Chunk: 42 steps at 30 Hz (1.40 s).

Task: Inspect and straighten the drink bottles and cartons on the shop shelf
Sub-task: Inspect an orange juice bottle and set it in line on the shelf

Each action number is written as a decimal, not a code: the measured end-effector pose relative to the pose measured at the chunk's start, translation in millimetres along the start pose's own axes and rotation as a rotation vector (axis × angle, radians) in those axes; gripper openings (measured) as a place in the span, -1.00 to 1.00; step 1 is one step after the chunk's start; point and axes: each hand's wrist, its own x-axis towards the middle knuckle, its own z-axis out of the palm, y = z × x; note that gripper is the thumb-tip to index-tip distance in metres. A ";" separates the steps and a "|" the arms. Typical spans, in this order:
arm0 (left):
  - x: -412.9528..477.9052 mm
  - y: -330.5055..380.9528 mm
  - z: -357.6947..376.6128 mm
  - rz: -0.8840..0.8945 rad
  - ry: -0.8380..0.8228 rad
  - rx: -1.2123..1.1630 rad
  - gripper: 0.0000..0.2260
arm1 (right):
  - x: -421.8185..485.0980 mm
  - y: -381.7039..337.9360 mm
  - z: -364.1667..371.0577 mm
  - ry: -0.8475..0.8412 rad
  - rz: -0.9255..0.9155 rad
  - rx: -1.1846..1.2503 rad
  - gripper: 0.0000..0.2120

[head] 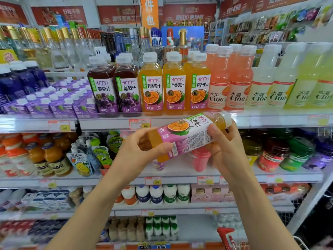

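Both hands grip the passion fruit juice bottle [187,134] lying sideways below its shelf [198,121] row: left hand [142,150] on base, right hand [223,147] near cap.

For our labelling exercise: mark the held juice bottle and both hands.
held juice bottle [182,135]: head view, label.
left hand [134,153]: head view, base of thumb.
right hand [226,147]: head view, base of thumb.

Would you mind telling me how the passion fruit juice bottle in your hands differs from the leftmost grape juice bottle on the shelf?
The passion fruit juice bottle lies tilted, cap toward the right, gripped by the left hand and right hand; the grape juice bottle stands upright on the shelf. The passion fruit bottle's juice is orange, the grape bottle's dark purple. Both have white caps and similar purple-and-white labels.
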 end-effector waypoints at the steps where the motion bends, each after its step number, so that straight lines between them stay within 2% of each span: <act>1: 0.3 0.8 0.5 0.032 0.060 0.026 -0.44 | 2.2 1.3 -4.5 -0.015 0.019 -0.026 -0.39; 4: 1.5 6.3 -1.5 0.130 0.256 0.173 -0.35 | 10.3 9.8 -22.1 -0.056 0.129 -0.169 -0.17; 6: 1.7 10.4 -1.4 0.193 0.310 0.273 -0.29 | 10.8 22.9 -28.8 -0.140 0.264 -0.169 -0.07; 9: -0.5 12.8 3.7 0.240 0.269 0.369 -0.31 | 9.5 44.3 -31.2 -0.175 0.381 0.012 -0.09; 11: -1.1 10.7 4.9 0.275 0.207 0.431 -0.33 | 10.5 49.9 -27.0 -0.120 0.375 0.048 -0.20; 14: 0.6 4.8 0.1 0.268 0.131 0.405 -0.37 | 14.6 45.8 -24.5 0.011 0.299 -0.037 -0.31; 17: 6.7 0.8 -8.8 0.123 0.030 0.248 -0.36 | 16.4 35.0 -22.5 0.078 0.159 -0.172 -0.18; 19: 10.6 -3.3 -12.6 0.026 -0.015 0.155 -0.33 | 16.7 26.4 -19.3 0.102 0.075 -0.234 -0.30; 24: 14.8 -11.6 -14.0 -0.054 0.041 0.116 -0.35 | 17.1 17.7 -15.2 0.070 -0.011 -0.284 -0.40; 28: 14.5 -12.5 -14.1 -0.028 0.046 0.049 -0.42 | 17.1 10.2 -15.6 0.045 0.039 -0.267 -0.68; 32: 17.8 -14.0 -16.8 -0.067 0.001 -0.006 -0.44 | 19.9 -6.1 -12.3 0.015 -0.015 -0.392 -0.70; 34: 20.7 -10.6 -16.5 -0.077 -0.065 0.085 -0.44 | 20.8 -17.7 -4.3 -0.009 -0.075 -0.401 -0.74; 38: 34.2 1.2 -18.0 0.055 -0.020 0.312 -0.53 | 38.4 -47.8 14.5 -0.035 -0.281 -0.577 -0.76; 42: 58.7 24.6 -29.3 0.308 0.167 0.410 -0.48 | 66.3 -89.3 29.9 0.039 -0.463 -0.584 -0.83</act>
